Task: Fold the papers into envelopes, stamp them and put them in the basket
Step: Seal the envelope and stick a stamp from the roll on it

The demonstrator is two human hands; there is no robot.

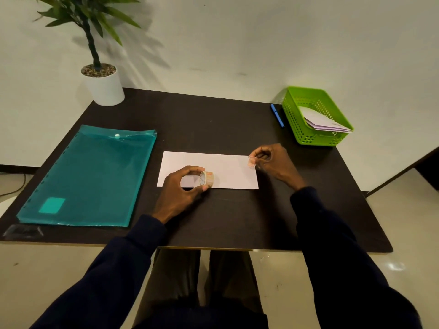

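Pinching stamp (pixel 251 161) at envelope (pixel 228 173): right grip (pixel 275 162)

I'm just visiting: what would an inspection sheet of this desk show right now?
Surface: dark table.
Job's things: white paper lies mid-table; green basket, far right, holds folded envelopes.
Clutter: teal folder left, blue pen beside the basket, potted plant far left.
Grippers: left hand grips a small roll on the paper; right hand pinches a small piece over its right end.
Cables: thin dark cable on the floor, left.
Surroundings: pale wall, light floor.
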